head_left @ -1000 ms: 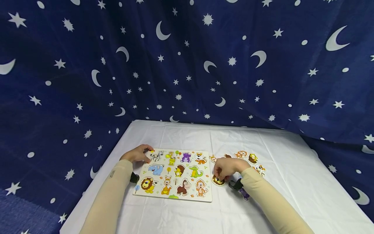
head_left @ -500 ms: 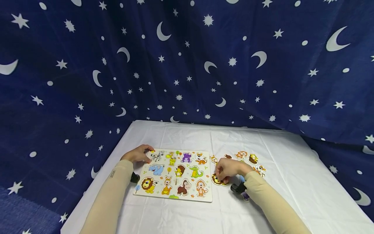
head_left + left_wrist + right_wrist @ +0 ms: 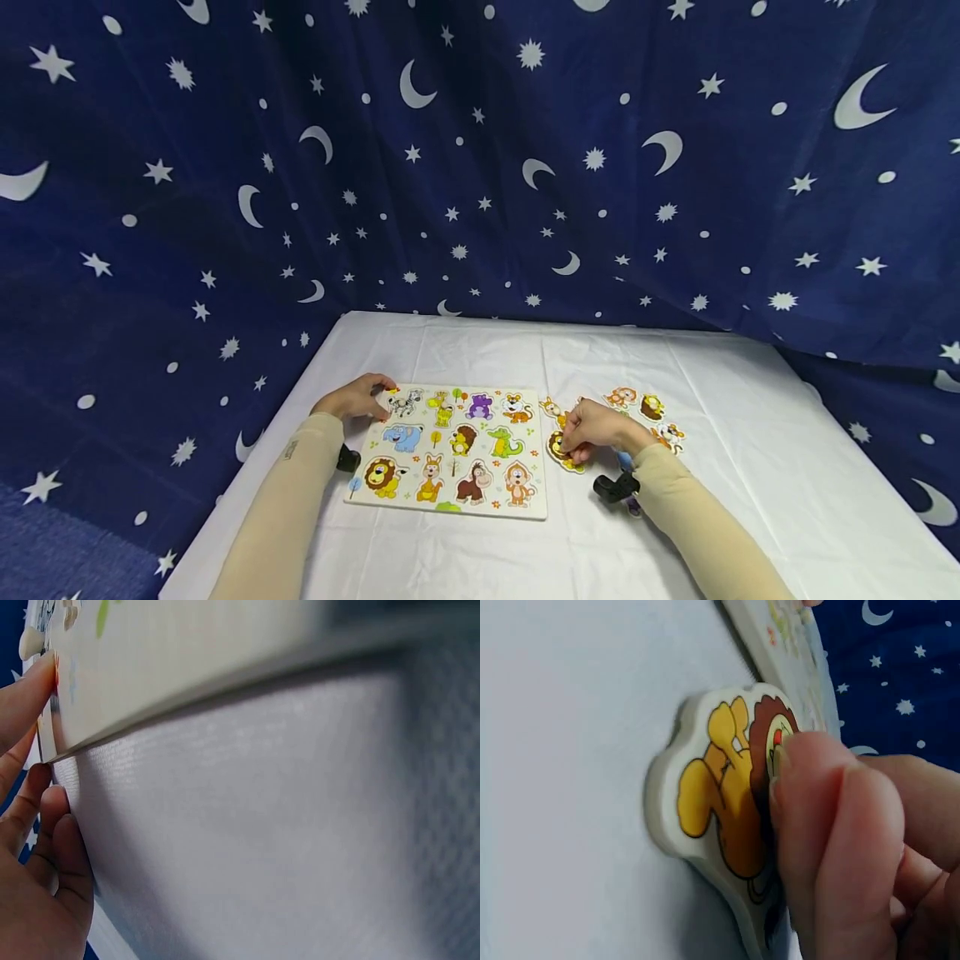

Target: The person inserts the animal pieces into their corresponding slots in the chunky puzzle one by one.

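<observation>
Lion piece (image 3: 736,810): located on the right side of the desk (image 3: 450,558), just beside the right edge of the puzzle board (image 3: 483,450). Its long axis runs obliquely, from far left to near right; the maned head points far-left and the feet point toward the person. Printed face is up. Contact between its underside and the desk cannot be confirmed.

Right hand (image 3: 600,427): fingers (image 3: 810,780) drawn together, pinching the lion piece at the head; nothing else is seen in the grip. Left hand (image 3: 351,398): thumb and index finger parted around the board's far-left corner, holding it there.

Puzzle board: lies flat, long axis running left to right, near edge slanting slightly toward the person at its right end.

Count: one board, bearing eleven animal pictures (image 3: 405,437) in rows of four, three and four, heads mostly to the far side. Loose pieces plainly seen beyond the right hand: four, namely one kangaroo piece (image 3: 554,408), one monkey piece (image 3: 621,396), one hedgehog piece (image 3: 652,407) and one tiger piece (image 3: 667,437). One purple piece (image 3: 634,506) shows partly under the right forearm. Others are partly hidden; full total cannot be determined.
</observation>
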Demonstrator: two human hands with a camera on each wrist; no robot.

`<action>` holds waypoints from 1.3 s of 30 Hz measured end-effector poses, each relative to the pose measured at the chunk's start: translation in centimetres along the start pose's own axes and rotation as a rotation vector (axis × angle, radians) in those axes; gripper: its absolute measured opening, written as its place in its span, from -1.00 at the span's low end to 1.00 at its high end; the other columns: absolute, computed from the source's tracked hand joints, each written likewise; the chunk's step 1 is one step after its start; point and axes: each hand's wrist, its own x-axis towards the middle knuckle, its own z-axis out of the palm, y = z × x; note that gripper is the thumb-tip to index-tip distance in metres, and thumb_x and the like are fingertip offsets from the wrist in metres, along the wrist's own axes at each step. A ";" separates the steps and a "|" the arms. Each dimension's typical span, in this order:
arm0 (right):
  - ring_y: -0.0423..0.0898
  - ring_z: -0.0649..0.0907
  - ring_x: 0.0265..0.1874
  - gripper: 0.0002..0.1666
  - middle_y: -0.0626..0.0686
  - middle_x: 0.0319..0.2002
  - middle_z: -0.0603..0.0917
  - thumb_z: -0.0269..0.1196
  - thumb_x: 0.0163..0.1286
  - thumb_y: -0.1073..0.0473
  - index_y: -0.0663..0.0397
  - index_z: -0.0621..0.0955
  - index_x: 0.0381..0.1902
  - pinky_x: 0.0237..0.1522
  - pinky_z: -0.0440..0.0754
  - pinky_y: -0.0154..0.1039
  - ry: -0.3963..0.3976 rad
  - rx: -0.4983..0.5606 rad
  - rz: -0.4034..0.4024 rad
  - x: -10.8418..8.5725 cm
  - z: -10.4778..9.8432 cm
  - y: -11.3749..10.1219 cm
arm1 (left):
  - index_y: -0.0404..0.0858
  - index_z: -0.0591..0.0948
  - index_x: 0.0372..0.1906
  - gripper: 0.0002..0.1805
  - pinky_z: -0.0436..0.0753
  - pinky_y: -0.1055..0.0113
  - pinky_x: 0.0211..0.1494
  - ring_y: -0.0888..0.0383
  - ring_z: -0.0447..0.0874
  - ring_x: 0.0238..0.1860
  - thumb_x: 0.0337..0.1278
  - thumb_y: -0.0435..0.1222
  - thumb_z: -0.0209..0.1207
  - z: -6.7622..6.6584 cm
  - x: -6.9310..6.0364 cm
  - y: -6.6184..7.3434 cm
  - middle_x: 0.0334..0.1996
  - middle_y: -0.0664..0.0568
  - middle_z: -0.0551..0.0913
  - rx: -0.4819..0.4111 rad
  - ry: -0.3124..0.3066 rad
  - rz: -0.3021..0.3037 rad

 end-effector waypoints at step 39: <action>-0.22 0.63 -0.67 -0.94 0.06 -0.57 0.71 0.32 0.19 0.47 0.46 0.65 -0.42 -0.55 0.65 -0.38 0.079 0.072 -0.073 2.4 3.8 -2.0 | -0.22 0.54 0.11 -0.42 0.18 -0.14 0.51 -0.14 0.27 0.34 -0.11 -0.46 0.45 0.3 0.6 -0.6 0.45 -0.29 0.30 -0.030 0.014 -0.003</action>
